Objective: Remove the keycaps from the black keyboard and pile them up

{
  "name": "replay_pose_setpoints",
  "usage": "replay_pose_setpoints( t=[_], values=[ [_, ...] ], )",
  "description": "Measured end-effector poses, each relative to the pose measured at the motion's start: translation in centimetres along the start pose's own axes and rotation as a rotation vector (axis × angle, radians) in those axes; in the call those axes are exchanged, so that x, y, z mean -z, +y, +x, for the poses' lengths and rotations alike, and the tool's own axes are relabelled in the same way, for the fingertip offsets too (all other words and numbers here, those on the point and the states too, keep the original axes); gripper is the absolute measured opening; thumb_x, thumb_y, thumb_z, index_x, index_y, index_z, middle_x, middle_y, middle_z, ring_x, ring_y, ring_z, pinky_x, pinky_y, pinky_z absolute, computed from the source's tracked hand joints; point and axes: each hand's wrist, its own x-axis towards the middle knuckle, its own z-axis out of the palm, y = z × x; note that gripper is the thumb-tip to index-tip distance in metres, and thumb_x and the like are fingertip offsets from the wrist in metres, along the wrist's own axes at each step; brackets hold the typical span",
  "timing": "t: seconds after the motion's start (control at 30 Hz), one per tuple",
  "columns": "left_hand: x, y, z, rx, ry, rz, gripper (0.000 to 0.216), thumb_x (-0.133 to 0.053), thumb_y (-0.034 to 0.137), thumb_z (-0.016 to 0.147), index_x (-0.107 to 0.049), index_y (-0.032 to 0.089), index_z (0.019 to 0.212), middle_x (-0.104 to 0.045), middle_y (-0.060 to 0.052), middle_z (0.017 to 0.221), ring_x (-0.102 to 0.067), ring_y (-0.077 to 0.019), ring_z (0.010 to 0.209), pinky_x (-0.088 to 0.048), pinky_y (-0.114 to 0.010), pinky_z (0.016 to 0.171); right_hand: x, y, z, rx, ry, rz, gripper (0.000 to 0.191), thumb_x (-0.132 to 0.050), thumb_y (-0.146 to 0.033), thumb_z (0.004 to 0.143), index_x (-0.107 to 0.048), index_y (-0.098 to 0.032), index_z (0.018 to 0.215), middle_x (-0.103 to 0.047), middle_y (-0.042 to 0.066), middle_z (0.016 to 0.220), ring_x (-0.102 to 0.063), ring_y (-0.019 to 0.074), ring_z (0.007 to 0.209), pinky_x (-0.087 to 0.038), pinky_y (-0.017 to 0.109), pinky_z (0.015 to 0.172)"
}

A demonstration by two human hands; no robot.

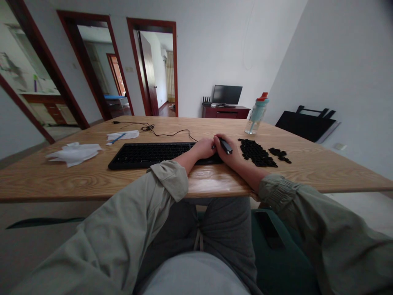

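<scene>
A black keyboard [147, 155] lies on the wooden table [92, 180], most of its keycaps gone. My left hand [203, 148] rests curled on the keyboard's right end, pressing down on it. My right hand [225, 152] is closed around a small dark tool [226, 146], held at the same right end, touching the left hand. A heap of black keycaps [256, 152] lies just right of my right hand, with a smaller cluster [280, 154] further right.
Crumpled white tissues [74, 153] lie at the left, another tissue with a blue pen [122, 136] behind the keyboard. The keyboard's cable [166, 133] trails across the back. A water bottle [256, 114] stands back right. A folded black table [307, 123] leans against the wall.
</scene>
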Motion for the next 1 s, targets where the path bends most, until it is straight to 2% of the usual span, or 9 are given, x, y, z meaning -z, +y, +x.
replay_pose_setpoints(
  t=[0.2, 0.33, 0.5, 0.6, 0.7, 0.83, 1.0],
  values=[
    [-0.1, -0.8, 0.1, -0.021, -0.024, -0.146, 0.03, -0.053, 0.023, 0.088, -0.078, 0.013, 0.102, -0.078, -0.009, 0.098, -0.071, -0.0217, 0.091, -0.054, -0.031, 0.087, 0.1, 0.0, 0.2, -0.07, 0.024, 0.022, 0.044, -0.051, -0.06, 0.092, -0.069, -0.021, 0.098, -0.073, 0.009, 0.096, -0.067, 0.0241, 0.091, -0.054, 0.039, 0.088],
    [-0.3, -0.9, 0.2, -0.035, -0.027, -0.138, 0.03, -0.055, 0.019, 0.084, -0.078, 0.013, 0.103, -0.078, -0.01, 0.102, -0.07, -0.0229, 0.094, -0.053, -0.032, 0.09, 0.3, -0.4, 0.1, -0.064, 0.002, 0.025, 0.046, -0.049, -0.064, 0.092, -0.068, -0.022, 0.098, -0.073, 0.009, 0.098, -0.067, 0.0245, 0.092, -0.053, 0.04, 0.09],
    [-0.5, -1.1, 0.3, -0.081, -0.039, -0.193, 0.033, -0.057, 0.015, 0.083, -0.077, 0.015, 0.11, -0.077, -0.008, 0.11, -0.07, -0.0209, 0.099, -0.052, -0.03, 0.094, 0.5, -0.7, 0.0, -0.053, 0.029, 0.027, 0.049, -0.046, -0.065, 0.094, -0.067, -0.021, 0.102, -0.072, 0.008, 0.097, -0.066, 0.0232, 0.089, -0.054, 0.038, 0.086],
    [-0.3, -0.9, 0.3, -0.055, -0.042, -0.209, 0.031, -0.058, 0.018, 0.085, -0.077, 0.017, 0.109, -0.077, -0.007, 0.109, -0.07, -0.0193, 0.099, -0.052, -0.029, 0.094, 0.5, -0.3, 0.2, -0.062, 0.056, 0.033, 0.048, -0.048, -0.065, 0.092, -0.067, -0.021, 0.099, -0.071, 0.008, 0.094, -0.065, 0.0223, 0.087, -0.054, 0.037, 0.084],
    [-0.1, -0.7, 0.2, -0.034, -0.04, -0.218, 0.029, -0.059, 0.021, 0.088, -0.077, 0.017, 0.11, -0.077, -0.006, 0.109, -0.07, -0.0184, 0.1, -0.052, -0.029, 0.096, 0.7, 0.5, 0.5, -0.108, 0.099, 0.091, 0.047, -0.05, -0.065, 0.091, -0.065, -0.021, 0.097, -0.067, 0.004, 0.083, -0.063, 0.0189, 0.075, -0.055, 0.032, 0.072],
    [-0.1, -0.9, 0.2, 0.008, -0.011, -0.219, 0.028, -0.059, 0.02, 0.09, -0.076, 0.016, 0.111, -0.077, -0.006, 0.109, -0.07, -0.0166, 0.1, -0.051, -0.028, 0.098, 1.2, 1.4, 1.0, -0.278, 0.099, 0.231, 0.048, -0.052, -0.067, 0.088, -0.062, -0.022, 0.105, -0.053, -0.004, 0.065, -0.053, 0.0124, 0.053, -0.048, 0.024, 0.049],
    [0.1, -0.9, 0.2, 0.063, 0.064, -0.252, 0.027, -0.059, 0.024, 0.091, -0.076, 0.017, 0.11, -0.078, -0.006, 0.107, -0.07, -0.0176, 0.096, -0.053, -0.029, 0.095, 1.7, 1.8, 1.4, -0.323, 0.124, 0.287, 0.05, -0.049, -0.065, 0.09, -0.06, -0.021, 0.111, -0.048, -0.005, 0.065, -0.048, 0.0115, 0.052, -0.044, 0.022, 0.043]
  ],
)
